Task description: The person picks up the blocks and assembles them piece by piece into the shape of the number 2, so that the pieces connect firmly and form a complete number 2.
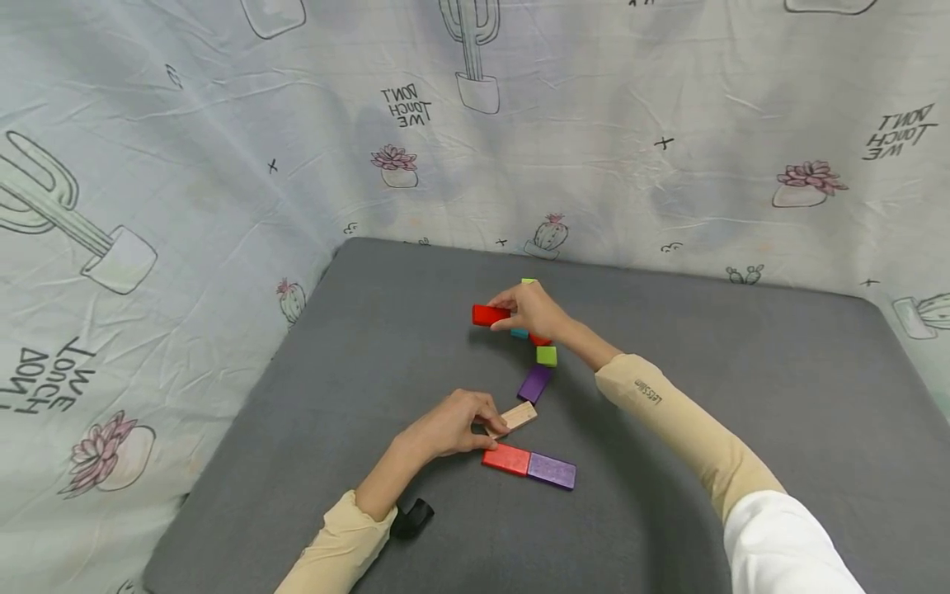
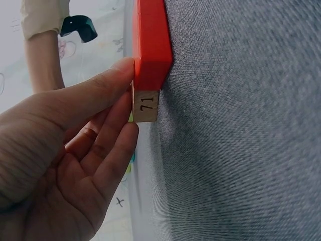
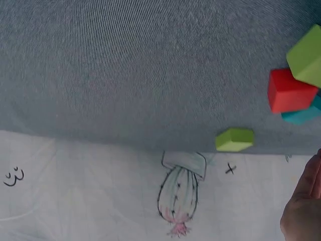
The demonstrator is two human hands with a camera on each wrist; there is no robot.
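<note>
My left hand [image 1: 456,422] is over the near end of a plain wooden block [image 1: 522,415], pinching it between thumb and fingers. In the left wrist view the thumb tip lies at the edge of a red block [image 2: 153,47], and the wooden block's end [image 2: 146,106] shows the number 71. That red block lies end to end with a purple block [image 1: 552,470]. Farther off, my right hand [image 1: 536,313] grips another red block [image 1: 484,315] by its right end, above the table. Beneath this hand, a teal block [image 1: 519,333] and a red block [image 1: 540,340] are partly hidden.
A green block [image 1: 547,356] and a purple block [image 1: 534,384] continue the curved row toward the wooden block. Another green block [image 3: 234,139] is near the far edge of the grey table [image 1: 356,346]. A cactus-print cloth [image 1: 594,107] hangs behind. A black curved piece [image 1: 412,520] sits by my left wrist.
</note>
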